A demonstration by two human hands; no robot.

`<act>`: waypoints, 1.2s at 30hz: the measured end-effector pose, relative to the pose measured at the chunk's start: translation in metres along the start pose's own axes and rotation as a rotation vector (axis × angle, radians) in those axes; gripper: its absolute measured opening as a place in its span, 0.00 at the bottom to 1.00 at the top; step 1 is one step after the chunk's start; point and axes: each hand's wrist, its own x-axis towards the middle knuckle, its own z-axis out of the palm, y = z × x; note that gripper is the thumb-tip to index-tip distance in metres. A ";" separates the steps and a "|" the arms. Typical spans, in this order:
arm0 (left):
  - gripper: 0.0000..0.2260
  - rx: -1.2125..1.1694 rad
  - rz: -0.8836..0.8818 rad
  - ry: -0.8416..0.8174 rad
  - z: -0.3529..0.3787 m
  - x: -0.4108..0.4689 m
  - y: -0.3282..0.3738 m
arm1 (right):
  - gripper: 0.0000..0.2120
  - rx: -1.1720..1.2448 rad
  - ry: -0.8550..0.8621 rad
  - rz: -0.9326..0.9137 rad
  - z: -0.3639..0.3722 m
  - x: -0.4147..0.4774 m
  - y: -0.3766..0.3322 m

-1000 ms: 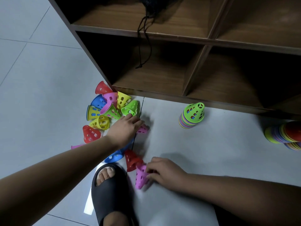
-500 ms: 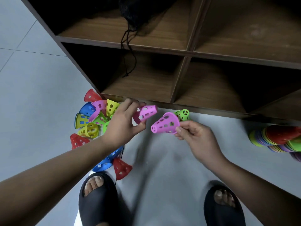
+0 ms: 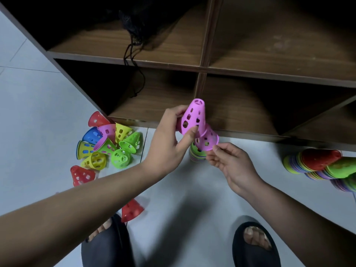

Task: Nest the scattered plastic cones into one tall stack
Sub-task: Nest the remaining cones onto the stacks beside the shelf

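Note:
My left hand grips a pink perforated cone, held tip-up in the air in front of the shelf. A second pink cone sits with its narrow end pushed into the base of the first. My right hand pinches that second cone's wide rim from below. Directly under the hands a short multicoloured stack with a green cone on top stands on the floor, mostly hidden. Several loose cones in yellow, green, blue, pink and red lie in a heap at left.
A red cone lies left of my forearm and another red cone by my left slipper. Long nested stacks lie at the right edge. The brown wooden shelf unit stands behind, a black mesh bag on its upper shelf.
The two pink cones were apart, one in each hand; now they are joined, one pushed into the other, and raised higher. The view has shifted left.

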 end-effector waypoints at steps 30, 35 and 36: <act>0.25 0.861 -0.111 -0.321 -0.122 -0.069 -0.142 | 0.10 -0.984 -0.543 -0.102 0.082 -0.029 0.103; 0.29 0.930 -0.168 -0.365 -0.142 -0.083 -0.153 | 0.16 -1.210 -0.734 -0.248 0.108 -0.028 0.120; 0.29 0.926 -0.184 -0.374 -0.144 -0.084 -0.155 | 0.16 -1.231 -0.764 -0.275 0.113 -0.028 0.121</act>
